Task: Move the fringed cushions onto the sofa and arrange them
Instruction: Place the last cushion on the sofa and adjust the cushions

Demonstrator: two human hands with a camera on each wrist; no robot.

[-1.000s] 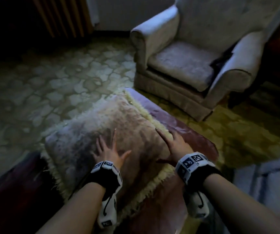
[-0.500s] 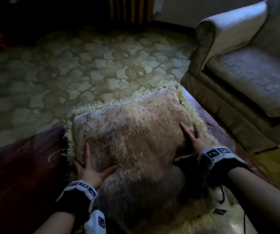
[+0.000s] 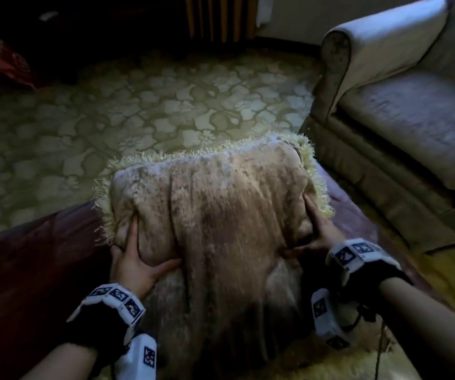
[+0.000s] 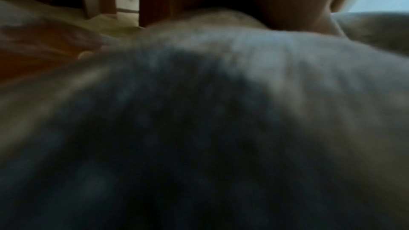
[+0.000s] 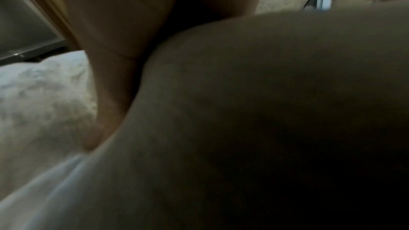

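A beige velvety cushion with a cream fringe (image 3: 215, 204) lies on a dark red surface (image 3: 29, 270), bunched up between my two hands. My left hand (image 3: 138, 256) grips its left side, with the thumb on top and the fingers against the edge. At the right side my right hand (image 3: 316, 231) grips the same way. More pale fringe (image 3: 344, 363) shows underneath at the bottom right; I cannot tell if it is a second cushion. The pale sofa seat (image 3: 412, 119) stands at the right with nothing on it. Both wrist views are filled with blurred cushion fabric (image 4: 221, 111) (image 5: 265, 111).
A floral-patterned carpet (image 3: 138, 105) covers the floor ahead. The sofa's rolled arm (image 3: 336, 50) stands just past the cushion's far right corner. A red object (image 3: 10, 64) lies in the dark far left. Wooden slats (image 3: 215, 17) stand at the back wall.
My hands have gone from lying flat on top of the cushion to gripping its two sides. The cushion has bunched up between them. The head view has turned left, so the sofa sits further right.
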